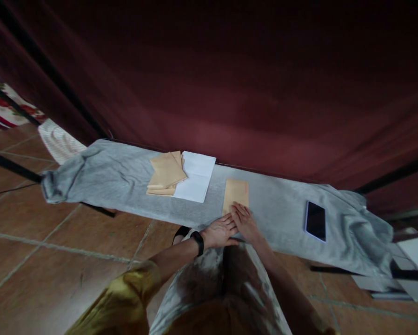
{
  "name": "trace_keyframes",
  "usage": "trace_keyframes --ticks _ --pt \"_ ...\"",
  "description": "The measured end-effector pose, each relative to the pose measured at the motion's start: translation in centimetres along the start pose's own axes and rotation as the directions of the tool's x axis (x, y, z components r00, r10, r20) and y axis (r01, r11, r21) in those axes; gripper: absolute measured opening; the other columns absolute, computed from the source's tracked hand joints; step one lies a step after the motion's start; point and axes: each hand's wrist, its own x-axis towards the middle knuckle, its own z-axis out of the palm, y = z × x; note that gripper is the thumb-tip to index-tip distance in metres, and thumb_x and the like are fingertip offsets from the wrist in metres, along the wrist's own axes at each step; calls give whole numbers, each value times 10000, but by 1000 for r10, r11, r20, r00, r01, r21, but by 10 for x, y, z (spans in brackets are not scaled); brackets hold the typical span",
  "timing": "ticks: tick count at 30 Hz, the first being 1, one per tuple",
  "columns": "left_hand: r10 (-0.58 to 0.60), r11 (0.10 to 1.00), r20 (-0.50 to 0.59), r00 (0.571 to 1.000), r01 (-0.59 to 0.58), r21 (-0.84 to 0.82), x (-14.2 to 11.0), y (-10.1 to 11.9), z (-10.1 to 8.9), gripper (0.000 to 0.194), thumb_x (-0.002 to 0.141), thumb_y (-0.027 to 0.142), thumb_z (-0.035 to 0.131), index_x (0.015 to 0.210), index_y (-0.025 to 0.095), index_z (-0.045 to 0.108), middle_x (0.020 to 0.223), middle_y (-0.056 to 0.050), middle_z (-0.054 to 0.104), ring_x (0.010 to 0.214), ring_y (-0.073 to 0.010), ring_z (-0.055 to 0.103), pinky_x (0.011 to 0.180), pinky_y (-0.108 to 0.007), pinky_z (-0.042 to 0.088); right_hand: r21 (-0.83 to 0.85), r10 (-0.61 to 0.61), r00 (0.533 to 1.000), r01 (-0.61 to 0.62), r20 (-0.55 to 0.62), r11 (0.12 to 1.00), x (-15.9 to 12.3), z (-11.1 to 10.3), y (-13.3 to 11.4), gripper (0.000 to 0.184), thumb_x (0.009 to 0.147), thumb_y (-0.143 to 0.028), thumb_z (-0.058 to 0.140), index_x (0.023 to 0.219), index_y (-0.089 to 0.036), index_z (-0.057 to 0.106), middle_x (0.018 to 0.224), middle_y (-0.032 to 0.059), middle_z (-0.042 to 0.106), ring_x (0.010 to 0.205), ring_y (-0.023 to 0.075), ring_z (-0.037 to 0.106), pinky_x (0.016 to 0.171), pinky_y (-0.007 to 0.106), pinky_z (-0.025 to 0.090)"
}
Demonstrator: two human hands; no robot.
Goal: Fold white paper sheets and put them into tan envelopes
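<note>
A brown envelope (235, 193) lies flat on the grey cloth (125, 179) that covers a narrow table. My right hand (245, 222) rests on the envelope's near end with its fingers stretched flat. My left hand (221, 231), with a black band on the wrist, lies flat just beside it, fingertips at the envelope's near left corner. Neither hand grips anything. Farther left sits a small stack of brown envelopes (166, 173) overlapping a white sheet of paper (196, 177).
A dark phone (315, 220) lies on the cloth to the right. A dark red curtain (229, 83) hangs right behind the table. Brown floor tiles (48, 242) spread to the left, and a patterned cloth (60, 139) lies near the table's left end.
</note>
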Motion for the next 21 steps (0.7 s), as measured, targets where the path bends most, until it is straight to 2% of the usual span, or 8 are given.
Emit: trace_keyframes --ticks 3,6,9,13,17,21 --pt "-1 1000 7 1000 2 -25 1 -4 3 532 836 436 753 1323 255 637 1426 -126 603 1437 -313 433 1243 -471 249 -79 22 997 -16 68 997 24 2 3 508 1044 -297 287 1505 -189 471 1604 96 410 1502 232 332 1229 477 254" --pt "25 999 26 999 -24 -31 1 -5 3 613 854 429 738 1418 263 564 1455 -118 582 1435 -309 436 1251 -465 230 -88 54 994 -46 91 995 47 6 14 521 1046 -306 256 1515 -206 458 1603 78 416 1500 212 329 1236 460 236" --pt "63 997 73 995 -66 39 1 -5 1 719 884 413 710 1526 257 426 1567 -110 464 1491 -298 352 1264 -449 178 -80 76 996 -72 51 994 70 9 27 524 1027 -309 309 1526 -213 440 1607 81 409 1491 219 342 1233 471 237" --pt "65 987 146 987 -84 134 1 -4 -2 726 941 410 636 1575 252 320 1657 -90 307 1547 -262 226 1275 -427 111 -85 94 996 -93 12 992 93 10 37 566 1009 -306 351 1563 -190 372 1630 100 363 1499 232 321 1239 476 217" --pt "46 984 173 984 -75 160 1 -2 -4 708 959 411 608 1581 261 303 1671 -71 276 1557 -246 191 1276 -411 86 -111 115 993 -113 5 987 94 9 36 569 1036 -312 263 1581 -160 326 1638 121 339 1511 228 297 1247 485 181" --pt "62 988 120 991 -78 130 1 -3 -2 712 944 421 631 1571 271 329 1644 -79 340 1537 -258 258 1270 -414 131 -128 113 994 -111 9 986 75 7 35 572 1053 -372 258 1568 -141 351 1640 129 330 1523 236 276 1250 474 175"
